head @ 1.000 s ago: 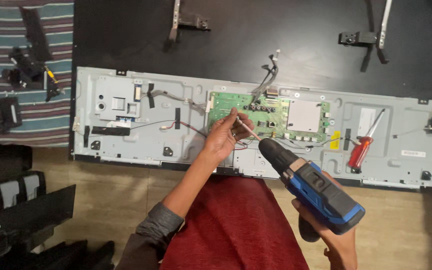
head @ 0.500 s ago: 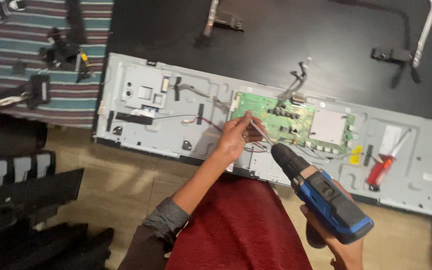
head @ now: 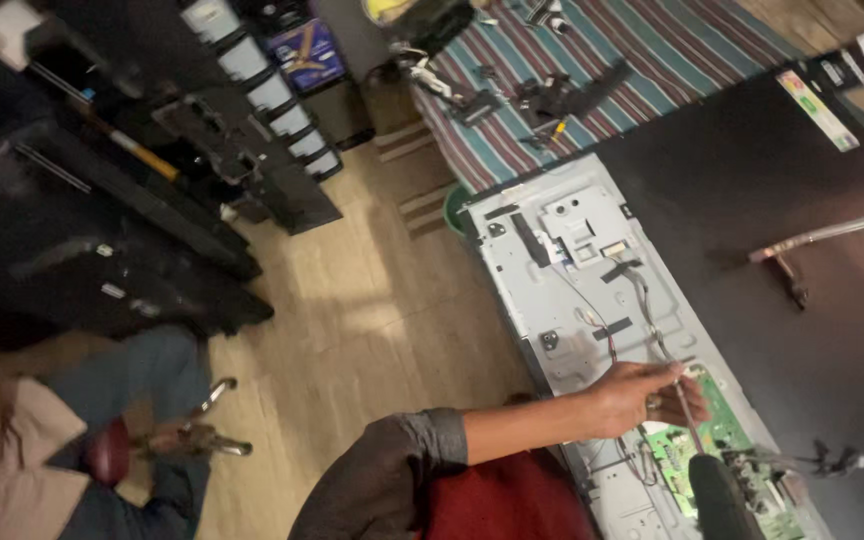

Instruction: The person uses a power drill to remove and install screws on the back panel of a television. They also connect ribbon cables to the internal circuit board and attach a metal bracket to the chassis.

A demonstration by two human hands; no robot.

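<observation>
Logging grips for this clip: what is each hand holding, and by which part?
The left hand pinches the thin metal bit near its upper end. The right hand is out of view; only the drill nose shows.

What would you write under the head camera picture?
Left hand pinches a thin tool over the green circuit board; drill below.

Green circuit board [head: 697, 450] flat on grey metal chassis [head: 572, 290], thin screwdriver [head: 689, 415] shaft slanting down onto it

Circuit board [head: 727, 440] on metal chassis [head: 582, 290].
</observation>
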